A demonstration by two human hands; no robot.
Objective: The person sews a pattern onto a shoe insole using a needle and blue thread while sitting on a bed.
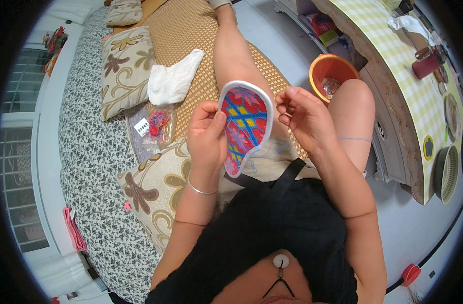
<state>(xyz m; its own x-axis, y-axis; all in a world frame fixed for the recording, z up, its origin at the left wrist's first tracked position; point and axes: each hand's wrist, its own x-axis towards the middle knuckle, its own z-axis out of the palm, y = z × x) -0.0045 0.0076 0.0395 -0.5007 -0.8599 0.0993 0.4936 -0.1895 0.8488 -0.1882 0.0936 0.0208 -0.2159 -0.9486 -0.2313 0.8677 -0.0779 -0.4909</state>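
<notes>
My left hand [208,133] grips an embroidered shoe insole [246,121] by its left edge, thumb on top. The insole has a white bound rim and red, blue, yellow and pink stitching. It is held up over my lap, tilted. To the right of it, apart from it, my right hand [305,116] is raised with fingers curled towards the thumb. Whether a needle or thread is between those fingers is too small to tell. A strand of blue thread [354,139] lies across my right thigh. A short curl of blue thread [253,166] rests on the light cloth at my lap.
A clear bag of coloured thread [158,123] lies left on the sofa, near a white cloth [174,81] and patterned cushions [127,72]. An orange bin [332,62] with scraps stands beyond my right knee. At right is a table with a checked tablecloth [391,72].
</notes>
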